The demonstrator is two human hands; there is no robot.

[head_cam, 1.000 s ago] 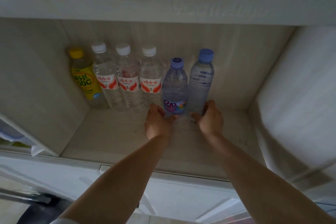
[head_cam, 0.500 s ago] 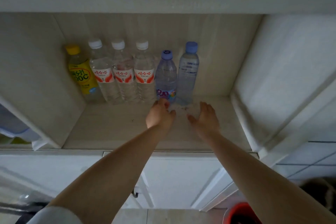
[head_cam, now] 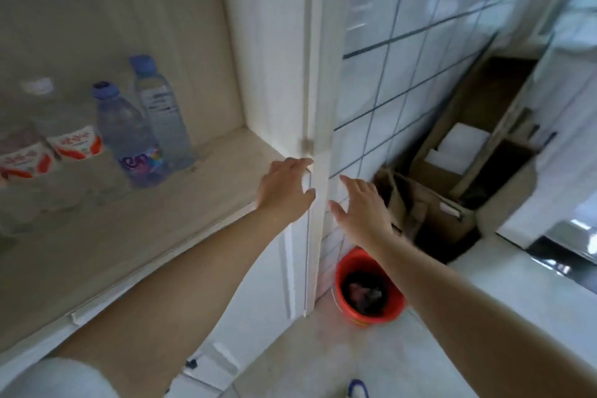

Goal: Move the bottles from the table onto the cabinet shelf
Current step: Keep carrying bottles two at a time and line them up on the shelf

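Several water bottles stand in a row at the back of the cabinet shelf (head_cam: 206,178). The rightmost is a clear bottle with a blue cap (head_cam: 160,113), and beside it stands a bottle with a purple label (head_cam: 129,139). Left of them are blurred bottles with red-and-white labels (head_cam: 76,144). My left hand (head_cam: 286,192) is open and empty in front of the cabinet's right edge. My right hand (head_cam: 361,210) is open too, held in the air to the right of the cabinet, holding nothing.
The cabinet's white side panel (head_cam: 315,74) stands between my hands. A tiled wall (head_cam: 403,42) is to its right. An orange bucket (head_cam: 368,287) sits on the floor below. Cardboard boxes (head_cam: 452,187) lean in the corner, beside a white counter (head_cam: 533,294).
Both hands have pulled back off the shelf, away from the two blue-capped bottles, and swung to the right. The view has turned right, showing the wall, bucket and boxes.
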